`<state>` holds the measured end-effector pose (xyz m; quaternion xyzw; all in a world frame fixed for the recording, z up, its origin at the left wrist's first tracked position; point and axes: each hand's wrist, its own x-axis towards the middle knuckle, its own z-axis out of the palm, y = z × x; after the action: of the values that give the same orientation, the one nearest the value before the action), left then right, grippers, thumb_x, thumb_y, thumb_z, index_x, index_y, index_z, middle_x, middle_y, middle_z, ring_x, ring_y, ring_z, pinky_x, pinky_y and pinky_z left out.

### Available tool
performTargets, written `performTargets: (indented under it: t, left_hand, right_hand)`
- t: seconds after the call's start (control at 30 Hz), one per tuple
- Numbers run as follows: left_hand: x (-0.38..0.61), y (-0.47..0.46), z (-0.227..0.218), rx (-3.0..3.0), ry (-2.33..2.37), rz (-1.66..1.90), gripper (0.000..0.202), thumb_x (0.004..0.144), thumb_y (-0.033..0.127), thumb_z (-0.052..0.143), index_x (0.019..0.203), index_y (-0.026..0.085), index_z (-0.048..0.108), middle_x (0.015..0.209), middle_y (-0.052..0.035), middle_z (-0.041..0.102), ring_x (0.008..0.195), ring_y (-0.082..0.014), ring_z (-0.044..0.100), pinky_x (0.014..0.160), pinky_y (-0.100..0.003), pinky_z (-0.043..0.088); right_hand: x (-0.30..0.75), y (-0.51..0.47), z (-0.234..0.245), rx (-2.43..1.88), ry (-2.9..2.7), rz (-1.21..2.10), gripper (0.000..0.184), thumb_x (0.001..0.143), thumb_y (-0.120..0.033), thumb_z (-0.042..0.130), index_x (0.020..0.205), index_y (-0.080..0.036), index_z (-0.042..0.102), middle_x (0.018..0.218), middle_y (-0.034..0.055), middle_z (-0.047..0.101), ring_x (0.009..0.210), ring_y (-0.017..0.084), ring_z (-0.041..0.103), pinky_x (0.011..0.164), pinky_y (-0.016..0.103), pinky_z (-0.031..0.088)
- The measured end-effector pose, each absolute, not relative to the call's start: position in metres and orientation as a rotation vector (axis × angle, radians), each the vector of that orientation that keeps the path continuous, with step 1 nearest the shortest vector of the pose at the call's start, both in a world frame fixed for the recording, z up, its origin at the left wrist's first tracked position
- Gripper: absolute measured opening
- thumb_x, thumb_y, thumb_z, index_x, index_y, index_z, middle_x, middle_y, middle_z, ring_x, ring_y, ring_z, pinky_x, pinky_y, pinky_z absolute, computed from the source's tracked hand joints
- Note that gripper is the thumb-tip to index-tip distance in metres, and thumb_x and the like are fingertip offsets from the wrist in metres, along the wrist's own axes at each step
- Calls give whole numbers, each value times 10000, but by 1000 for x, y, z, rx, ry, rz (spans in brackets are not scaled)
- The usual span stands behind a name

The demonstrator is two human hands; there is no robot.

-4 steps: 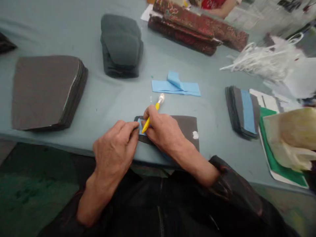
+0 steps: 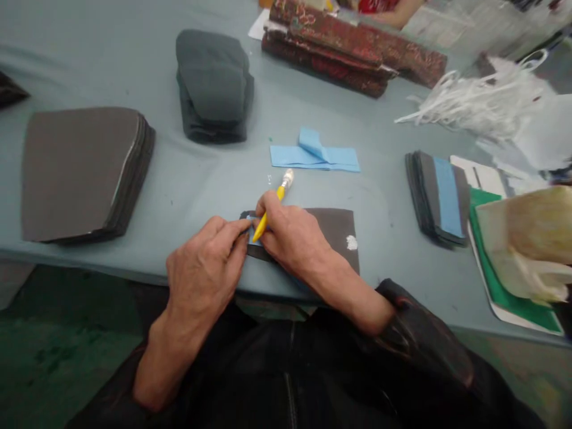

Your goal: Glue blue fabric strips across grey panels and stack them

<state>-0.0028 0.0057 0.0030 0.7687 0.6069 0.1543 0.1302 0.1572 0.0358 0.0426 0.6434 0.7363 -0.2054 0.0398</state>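
My right hand (image 2: 295, 235) is closed round a yellow-handled brush (image 2: 282, 189), its whitish bristle end pointing away from me. A dark grey fabric piece (image 2: 333, 223) lies under that hand at the table's near edge, with a white blob (image 2: 351, 242) near its right end. My left hand (image 2: 208, 259) is closed, thumb and forefinger pinched at the left end of a light blue strip (image 2: 251, 231) on the grey piece. Fingertips of both hands nearly meet there. My right hand hides most of the strip. Beyond the brush lie more blue strips (image 2: 286, 156), one folded over.
A stack of grey pieces (image 2: 80, 173) stands left, a folded dark bundle (image 2: 214, 86) behind it. At right are a stack with a blue band (image 2: 448, 199), a green sheet (image 2: 504, 280), a plastic container (image 2: 527, 238) and white cords (image 2: 473, 110). Patterned rolls (image 2: 330, 50) lie at the back, near another person's arm (image 2: 402, 13).
The view has shifted slightly, so most things on the table sit a little further left. Both hands keep nearly the same pose, and the brush stays in my right hand.
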Motion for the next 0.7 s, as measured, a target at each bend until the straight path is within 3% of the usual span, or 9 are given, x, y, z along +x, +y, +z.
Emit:
performTargets:
  t: [0.47,0.7]
  left_hand:
    - [-4,8,3,2258,1806,409,359,1090,357,509,1362,321,741,1080,-31,749,890,-254,692,648,-371,357]
    - [-3,8,3,2264,1828,396,344,1110,382,503,1364,331,731,1085,-9,745,888,-231,686,658,-353,352]
  right_hand:
    - [181,27,41,1931,2554,-860,417,906,-100,499,1310,-196,525,929,44,737,790,231,651,698,338,404]
    - [225,15,56,2039,2524,-725,450,842,-103,574,1273,-231,596,824,-1,657,696,201,523,660,323,290]
